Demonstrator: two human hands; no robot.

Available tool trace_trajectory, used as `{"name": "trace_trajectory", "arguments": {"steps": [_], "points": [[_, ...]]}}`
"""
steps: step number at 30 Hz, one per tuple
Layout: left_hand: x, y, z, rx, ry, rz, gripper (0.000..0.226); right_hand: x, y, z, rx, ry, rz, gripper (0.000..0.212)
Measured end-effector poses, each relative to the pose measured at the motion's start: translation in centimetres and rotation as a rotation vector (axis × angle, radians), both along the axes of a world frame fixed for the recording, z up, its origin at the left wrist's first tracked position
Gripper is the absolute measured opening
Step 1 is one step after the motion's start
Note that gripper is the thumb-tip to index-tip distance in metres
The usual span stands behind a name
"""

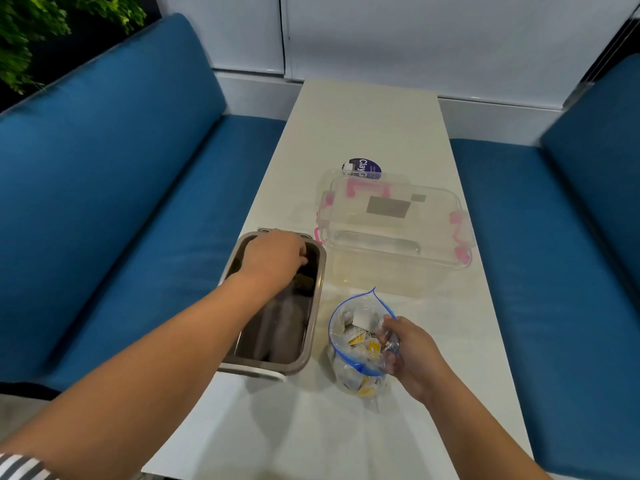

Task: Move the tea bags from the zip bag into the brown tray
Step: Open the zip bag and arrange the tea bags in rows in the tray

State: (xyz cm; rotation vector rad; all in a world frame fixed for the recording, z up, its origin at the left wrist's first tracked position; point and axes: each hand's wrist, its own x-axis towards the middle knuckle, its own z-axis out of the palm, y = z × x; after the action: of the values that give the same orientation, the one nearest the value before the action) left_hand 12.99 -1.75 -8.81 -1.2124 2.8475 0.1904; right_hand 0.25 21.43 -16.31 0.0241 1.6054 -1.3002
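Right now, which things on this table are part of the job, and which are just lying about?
In use: brown tray, zip bag of tea bags, left hand, right hand.
Lying about: clear box with pink latches, purple-labelled clear piece behind it.

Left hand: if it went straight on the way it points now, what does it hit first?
Left hand, fingers curled down over the far end of the brown tray: likely the tray's inside first, though depth is unclear.

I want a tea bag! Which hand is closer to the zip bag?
Right. The right hand grips the zip bag at its open rim; the left hand is over the brown tray, apart from the bag.
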Motion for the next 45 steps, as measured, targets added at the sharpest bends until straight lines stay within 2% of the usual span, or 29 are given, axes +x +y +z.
{"name": "trace_trajectory", "arguments": {"steps": [3, 6, 8, 12, 15, 17, 19, 22, 36, 41, 45], "points": [[0.5, 2.4, 2.5, 0.07, 0.258, -0.001, 0.017, 0.3, 0.5, 0.5, -0.016, 0.022, 0.012, 0.02], [0.3, 5.8, 3.7, 0.283, 0.444, -0.095, 0.016, 0.5, 1.1, 0.3, -0.028, 0.053, 0.018, 0.018], [-0.4, 7.8, 3.2, 0.318, 0.413, -0.196, 0.014, 0.7, 1.6, 0.1, -0.038, 0.063, 0.016, 0.021], [-2.1, 11.0, 0.2, 0.268, 0.131, -0.37, 0.019, 1.1, 2.7, 0.0, -0.042, 0.066, 0.009, 0.023], [-3.1, 12.5, -2.4, 0.208, -0.064, -0.413, 0.023, 1.2, 3.4, -0.1, -0.053, 0.051, 0.01, 0.023], [-3.4, 13.2, -3.5, 0.142, -0.171, -0.415, 0.034, 1.2, 3.7, -0.4, -0.043, 0.06, 0.011, 0.024], [-3.4, 13.8, -4.2, 0.063, -0.218, -0.418, 0.036, 1.1, 3.9, -0.5, -0.038, 0.061, 0.012, 0.023], [-3.5, 14.4, -4.3, -0.039, -0.259, -0.437, 0.023, 1.1, 4.1, -0.2, -0.044, 0.059, 0.019, 0.022], [-4.4, 13.8, -4.5, -0.136, -0.268, -0.507, 0.013, 0.5, 4.2, -0.7, -0.008, 0.089, 0.055, 0.017], [-4.1, 13.3, -3.6, 0.093, -0.059, -0.395, 0.023, 0.4, 4.2, -0.4, -0.006, 0.079, 0.023, 0.015], [-3.4, 13.3, -2.4, 0.302, 0.122, -0.286, 0.021, 0.4, 4.1, -0.4, -0.005, 0.065, 0.004, 0.018]]}}
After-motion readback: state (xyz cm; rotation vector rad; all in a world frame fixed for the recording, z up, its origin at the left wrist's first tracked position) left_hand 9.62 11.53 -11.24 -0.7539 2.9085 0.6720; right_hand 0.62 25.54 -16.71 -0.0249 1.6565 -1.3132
